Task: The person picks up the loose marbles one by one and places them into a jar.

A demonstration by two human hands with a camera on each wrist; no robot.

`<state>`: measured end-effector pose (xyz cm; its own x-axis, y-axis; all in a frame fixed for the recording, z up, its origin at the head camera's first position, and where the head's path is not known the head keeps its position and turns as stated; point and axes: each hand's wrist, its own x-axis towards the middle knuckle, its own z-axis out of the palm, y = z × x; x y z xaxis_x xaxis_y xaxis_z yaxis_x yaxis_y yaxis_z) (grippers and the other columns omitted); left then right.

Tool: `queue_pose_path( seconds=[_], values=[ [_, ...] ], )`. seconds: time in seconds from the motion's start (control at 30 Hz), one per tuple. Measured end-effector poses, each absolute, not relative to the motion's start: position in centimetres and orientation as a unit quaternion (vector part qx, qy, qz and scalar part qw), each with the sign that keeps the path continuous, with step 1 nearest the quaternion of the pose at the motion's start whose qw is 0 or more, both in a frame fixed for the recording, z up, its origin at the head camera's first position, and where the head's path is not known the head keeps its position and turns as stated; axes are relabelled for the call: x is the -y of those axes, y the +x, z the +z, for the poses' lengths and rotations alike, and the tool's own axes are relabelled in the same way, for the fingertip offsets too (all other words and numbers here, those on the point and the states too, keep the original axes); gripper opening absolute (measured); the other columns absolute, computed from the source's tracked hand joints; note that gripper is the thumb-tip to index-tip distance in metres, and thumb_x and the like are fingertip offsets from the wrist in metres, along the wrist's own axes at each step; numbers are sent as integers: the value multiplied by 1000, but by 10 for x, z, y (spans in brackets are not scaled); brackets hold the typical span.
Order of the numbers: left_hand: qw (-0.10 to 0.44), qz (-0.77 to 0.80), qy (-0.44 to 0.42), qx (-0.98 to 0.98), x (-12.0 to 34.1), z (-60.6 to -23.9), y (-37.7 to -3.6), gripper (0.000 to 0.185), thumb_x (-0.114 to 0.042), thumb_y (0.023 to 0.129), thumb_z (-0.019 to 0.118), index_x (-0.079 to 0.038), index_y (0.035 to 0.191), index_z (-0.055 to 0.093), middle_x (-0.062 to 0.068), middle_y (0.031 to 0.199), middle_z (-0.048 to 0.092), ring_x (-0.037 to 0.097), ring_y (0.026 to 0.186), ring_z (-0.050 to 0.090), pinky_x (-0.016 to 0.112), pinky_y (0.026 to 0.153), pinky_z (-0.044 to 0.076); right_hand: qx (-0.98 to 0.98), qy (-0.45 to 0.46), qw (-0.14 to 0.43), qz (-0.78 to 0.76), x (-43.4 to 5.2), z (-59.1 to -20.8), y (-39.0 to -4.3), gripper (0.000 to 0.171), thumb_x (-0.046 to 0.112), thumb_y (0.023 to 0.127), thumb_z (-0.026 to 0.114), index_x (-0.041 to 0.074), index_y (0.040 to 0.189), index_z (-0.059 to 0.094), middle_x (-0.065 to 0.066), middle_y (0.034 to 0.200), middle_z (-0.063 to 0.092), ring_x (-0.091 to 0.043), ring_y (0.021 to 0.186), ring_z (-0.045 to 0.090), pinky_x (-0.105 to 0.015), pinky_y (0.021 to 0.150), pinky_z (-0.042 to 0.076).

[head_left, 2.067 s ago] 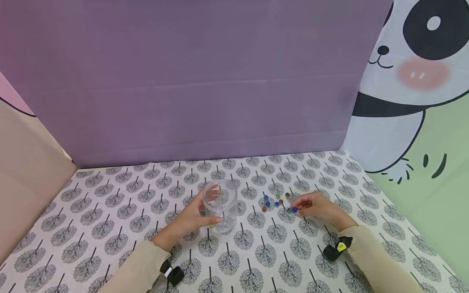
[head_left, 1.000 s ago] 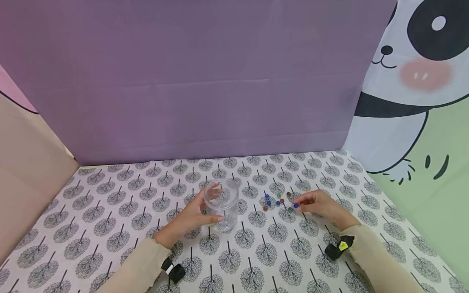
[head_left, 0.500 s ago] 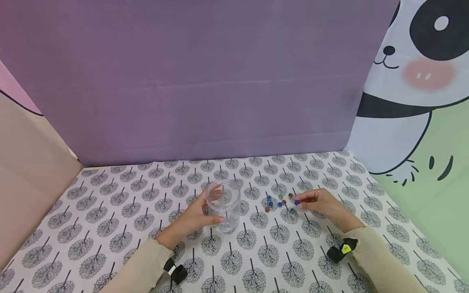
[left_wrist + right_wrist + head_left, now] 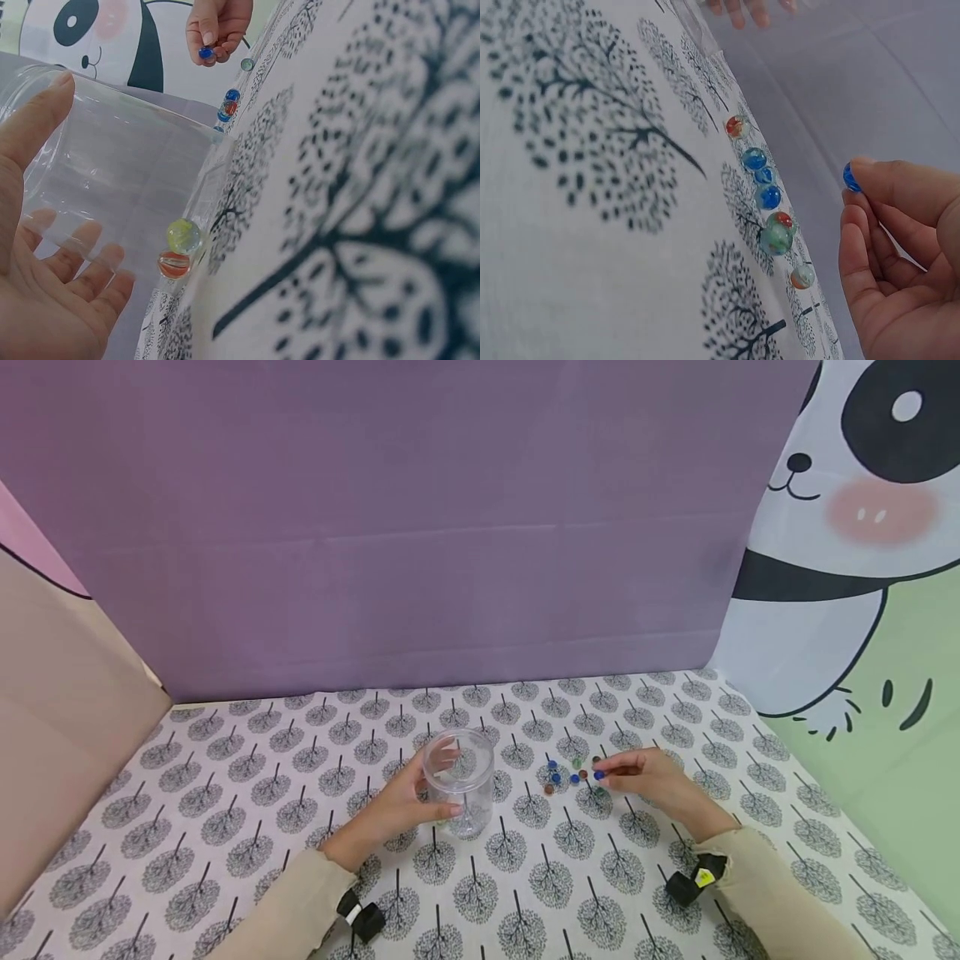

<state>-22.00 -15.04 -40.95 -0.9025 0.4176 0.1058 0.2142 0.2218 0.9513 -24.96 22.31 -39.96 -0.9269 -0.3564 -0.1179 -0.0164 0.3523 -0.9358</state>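
My left hand [image 4: 401,806] grips a clear cylindrical jar [image 4: 476,797] that stands upright on the cloth, thumb on the near side and fingers behind. A yellow-green marble [image 4: 183,236] and an orange-striped marble [image 4: 173,265] show right at the jar's base in the left wrist view. To the right, my right hand [image 4: 648,779] pinches a blue marble [image 4: 851,178] between thumb and fingertip, raised above the cloth. Beside that hand lie several loose marbles, among them a green marble [image 4: 777,239], a blue marble [image 4: 768,196] and a red-and-yellow marble [image 4: 736,126].
A white cloth [image 4: 270,860] printed with grey trees covers the table. Behind it rises a purple backdrop [image 4: 435,568]. A panda-printed panel [image 4: 795,643] borders the right side, and a beige panel [image 4: 67,718] the left.
My right hand has lifted the blue marble away from beside the green one and shifted slightly left in the last half second. My left hand keeps its grip on the jar.
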Motion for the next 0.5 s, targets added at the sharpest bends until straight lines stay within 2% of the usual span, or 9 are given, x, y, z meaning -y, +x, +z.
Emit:
queue_pose_path(
  seconds=[0.13,0.33,0.5],
  values=[
    [90,592,202,-775,151,-410,-220,94,-14,74,78,-20,149,22,12,148,35,43,127,40,59,105,30,-804,-119,147,-563,-219,-400,-249,36,9,83,70,-7,114,62,-5,96,68,-13,84,63,-25,77,55],
    [90,595,199,-773,152,-410,-219,94,-13,73,78,-23,149,23,10,148,35,41,128,40,60,106,29,-802,-141,148,-561,-209,-400,-248,36,11,85,69,-7,115,61,-11,103,67,-15,86,62,-26,76,54],
    [89,596,196,-773,152,-411,-220,93,-11,74,78,-26,148,24,8,148,35,41,128,40,61,106,28,-803,-150,144,-558,-200,-400,-250,38,13,84,70,-7,115,62,-7,99,66,-17,89,62,-28,80,54]
  ],
)
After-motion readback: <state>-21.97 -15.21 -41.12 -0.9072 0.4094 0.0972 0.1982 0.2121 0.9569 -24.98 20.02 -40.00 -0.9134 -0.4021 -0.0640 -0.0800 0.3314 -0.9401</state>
